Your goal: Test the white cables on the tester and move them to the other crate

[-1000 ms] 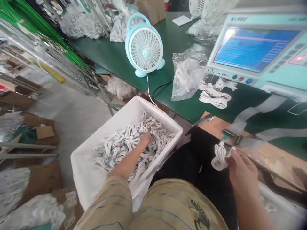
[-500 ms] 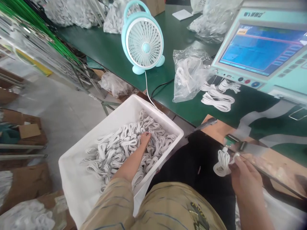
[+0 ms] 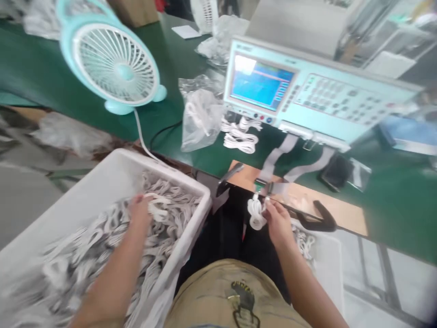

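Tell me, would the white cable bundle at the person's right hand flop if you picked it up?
The cable bundle would probably flop, since its thin strands curve into loops. It's likely light, being small beside the right hand. It may roll poorly, as its outline is uneven.

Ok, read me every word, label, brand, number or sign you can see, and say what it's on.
None reads clearly.
Pale-blue machine: top-edge marking and button labels, too small and blurred.
Its screen: text blurred.
Tan shirt: yellow lettering on the print, too blurred.
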The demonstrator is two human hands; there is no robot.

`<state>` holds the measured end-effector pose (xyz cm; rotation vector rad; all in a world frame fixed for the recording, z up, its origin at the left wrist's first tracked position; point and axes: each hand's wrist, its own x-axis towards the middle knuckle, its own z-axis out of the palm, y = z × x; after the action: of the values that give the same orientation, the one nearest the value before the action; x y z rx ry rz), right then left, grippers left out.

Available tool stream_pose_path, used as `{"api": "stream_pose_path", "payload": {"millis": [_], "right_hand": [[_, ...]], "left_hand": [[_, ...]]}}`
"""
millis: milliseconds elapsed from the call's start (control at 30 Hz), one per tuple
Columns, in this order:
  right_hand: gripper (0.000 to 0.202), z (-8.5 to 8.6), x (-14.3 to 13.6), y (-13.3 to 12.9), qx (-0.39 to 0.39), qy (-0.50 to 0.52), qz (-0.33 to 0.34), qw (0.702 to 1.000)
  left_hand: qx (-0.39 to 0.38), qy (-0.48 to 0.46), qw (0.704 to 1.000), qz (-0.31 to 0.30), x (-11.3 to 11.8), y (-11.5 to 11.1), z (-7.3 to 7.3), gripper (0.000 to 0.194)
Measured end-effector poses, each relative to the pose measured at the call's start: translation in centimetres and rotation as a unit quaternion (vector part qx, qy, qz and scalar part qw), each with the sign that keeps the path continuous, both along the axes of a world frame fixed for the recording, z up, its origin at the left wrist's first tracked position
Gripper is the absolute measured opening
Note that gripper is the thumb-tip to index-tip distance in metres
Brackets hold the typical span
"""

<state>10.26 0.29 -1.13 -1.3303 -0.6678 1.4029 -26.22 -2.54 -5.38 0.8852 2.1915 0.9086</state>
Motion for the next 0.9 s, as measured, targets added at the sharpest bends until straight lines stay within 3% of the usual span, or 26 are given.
{"api": "stream_pose_path", "payload": {"millis": [67,133,200,267,333,400,467,567,667,800,900], "right_hand": [[0.020,-0.1,0.2,0.0,0.010,0.006,0.009,1.000],[0.020,-0.3,0.5,0.0,0.014,0.008,0.012,1.000],[0.021,-0.4,0.6,0.0,0.009,0.012,0.015,1.000],[0.021,-0.5,0.8,-0.1,0.005,0.019,0.025,1.000],[0.022,-0.5,0.8,0.0,0.004,0.021,0.032,0.999],[0.022,-0.5,0.9,0.0,0.005,0.018,0.037,0.999],[0.024,-0.6,1.0,0.1,0.008,0.012,0.038,0.999],[0.024,-0.8,0.8,0.3,0.019,-0.002,0.029,0.999],[0.023,-0.9,0.1,0.2,0.032,-0.020,0.014,0.999],[0.025,-0.4,-0.7,-1.0,0.032,-0.045,0.031,0.998],[0.026,0.2,1.5,-2.7,0.020,-0.083,0.080,0.993]], "left_hand": [[0.107,-0.070,0.991,0.035,-0.9,-0.1,3.4,0.034],[0.159,-0.173,0.972,0.023,-0.2,0.0,6.9,0.033],[0.149,-0.241,0.958,-0.034,2.6,0.2,9.8,0.027],[0.095,-0.263,0.953,-0.118,7.2,0.7,11.1,0.025],[0.032,-0.239,0.943,-0.231,12.3,1.7,10.8,0.030],[0.034,-0.201,0.922,-0.328,16.8,2.9,9.4,0.032],[0.048,-0.222,0.901,-0.371,20.1,4.3,7.7,0.036],[0.016,-0.330,0.877,-0.348,22.5,5.9,5.7,0.039],[-0.005,-0.400,0.866,-0.300,23.2,6.3,4.9,0.035],[0.010,-0.408,0.873,-0.266,23.8,4.6,4.4,0.033],[-0.011,-0.431,0.864,-0.260,24.6,2.8,4.1,0.034]]}}
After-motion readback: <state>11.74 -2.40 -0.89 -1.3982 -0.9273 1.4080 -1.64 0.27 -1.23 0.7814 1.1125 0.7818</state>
